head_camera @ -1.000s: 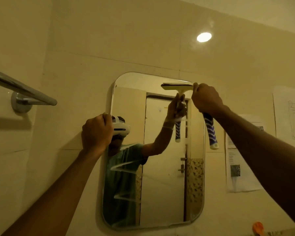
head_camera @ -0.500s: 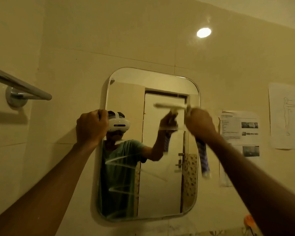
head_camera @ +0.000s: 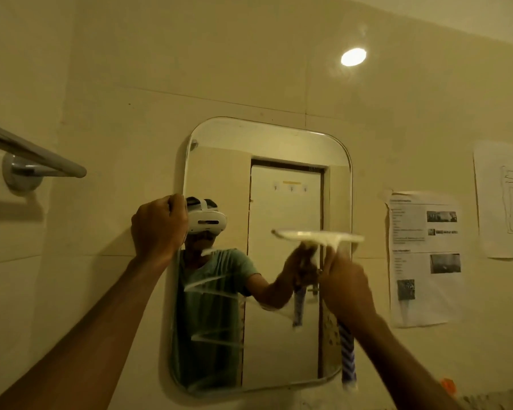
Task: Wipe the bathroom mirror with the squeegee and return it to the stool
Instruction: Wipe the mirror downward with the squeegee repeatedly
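A rounded rectangular mirror (head_camera: 279,161) hangs on the tiled wall. My right hand (head_camera: 345,287) grips the squeegee (head_camera: 320,237) by its blue-and-white striped handle, whose end hangs below my wrist. The pale blade lies flat across the mirror's right half, about mid-height, and is motion-blurred. My left hand (head_camera: 159,227) is closed on the mirror's left edge at mid-height. White soap streaks zigzag over the lower left of the glass. The stool is out of view.
A chrome towel bar (head_camera: 33,155) juts out from the wall at the left. Two printed sheets (head_camera: 425,258) are taped to the wall right of the mirror. An orange object (head_camera: 447,385) peeks in at the lower right.
My right hand has drawn the squeegee down the right side of the mirror, from its top edge to about mid-height. My left hand has stayed on the left edge.
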